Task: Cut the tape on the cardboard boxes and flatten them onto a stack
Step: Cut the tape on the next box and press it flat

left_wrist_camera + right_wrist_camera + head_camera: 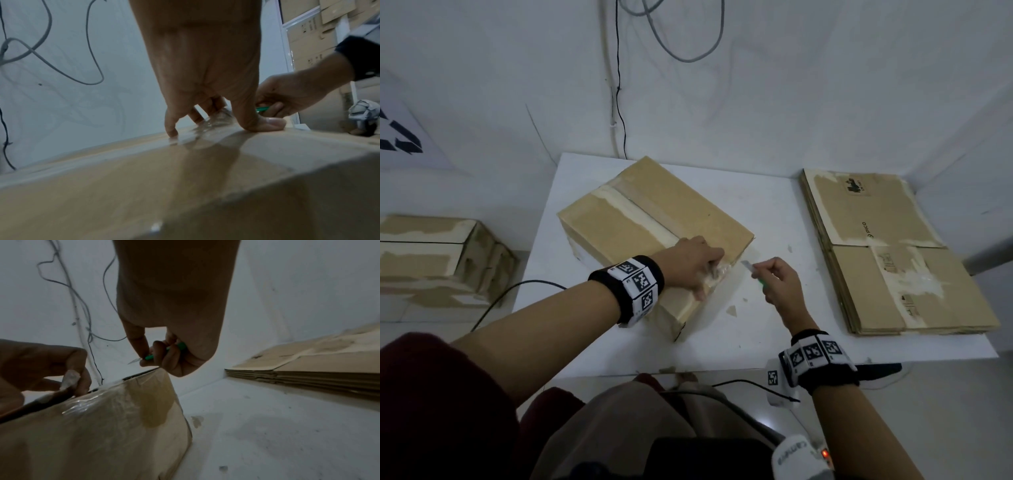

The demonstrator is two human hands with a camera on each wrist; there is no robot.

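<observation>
A closed cardboard box (654, 212) sits slanted on the white table (756, 325), with a strip of tape (640, 209) running along its top seam. My left hand (712, 274) rests at the box's near right edge, its thumb and fingers pinching crumpled clear tape (71, 381) where the strip wraps over the edge. My right hand (770, 274) grips a green utility knife (751, 270) just right of that corner. The blade is out, points toward the box and is not touching it. In the right wrist view a dark gap shows under the lifted flap edge.
A stack of flattened boxes (887, 253) lies on the table's right side. Another taped box (431, 253) stands off the table to the left. Cables (619, 102) hang on the wall behind. A black cable (517, 291) crosses the left table edge. Small tape scraps (731, 310) lie near the box.
</observation>
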